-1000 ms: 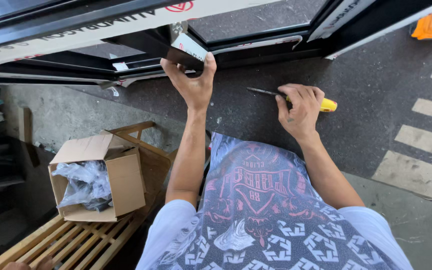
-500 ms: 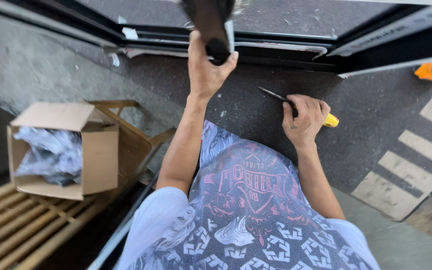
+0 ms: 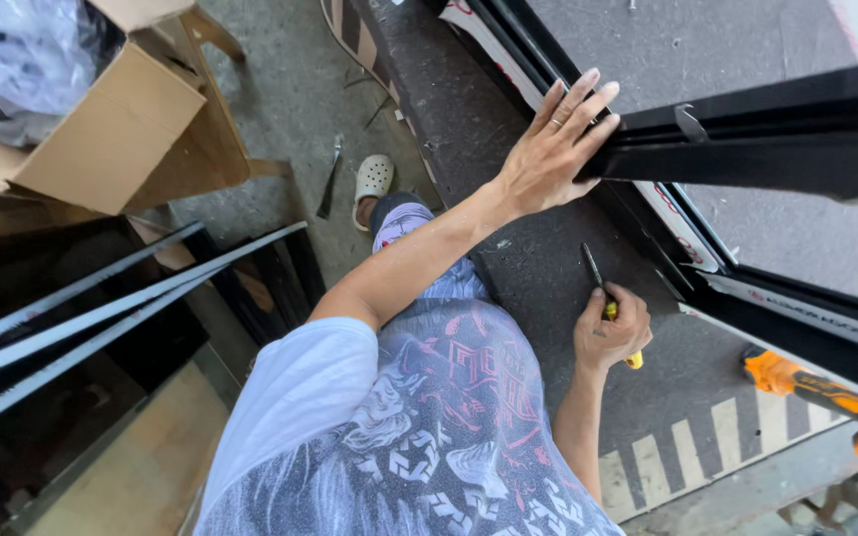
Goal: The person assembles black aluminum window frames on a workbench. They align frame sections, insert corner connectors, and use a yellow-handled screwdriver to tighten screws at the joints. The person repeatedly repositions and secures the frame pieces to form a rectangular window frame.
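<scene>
**Left hand flat on the black frame, right hand closed on a screwdriver**

The left hand (image 3: pixel 548 154) lay open on the black metal frame (image 3: pixel 747 159), its fingers (image 3: pixel 588 99) stretched out and spread a little, pressing against the end of the frame's bar rather than wrapping round it. A ring showed on one finger. The arm ran back from there, straight and long, to the person's shoulder.

The right hand (image 3: pixel 610 333) was closed in a fist round a screwdriver (image 3: pixel 608 303). Its yellow handle poked out below the fist and its dark shaft pointed up and away from the person, the tip resting on or just above the dark grey felt-covered workbench (image 3: pixel 538 268); which of the two could not be told. The screwdriver lay near the lower rail of the frame, between the person's body and the frame's corner.

The frame stood on the workbench to the right, with strips of white protective tape (image 3: pixel 687 223) along its inner edges. Farther right, at the bench's edge, lay an orange power drill (image 3: pixel 826 397).

On the concrete floor to the left, a foot in a pale clog (image 3: pixel 372 184) stood beside a dark flat tool (image 3: pixel 330 179). Farther left an open cardboard box (image 3: pixel 91 129) holding clear plastic bags (image 3: pixel 22 50) sat on a wooden stand, and long black profiles (image 3: pixel 101 308) stretched across the lower left.
</scene>
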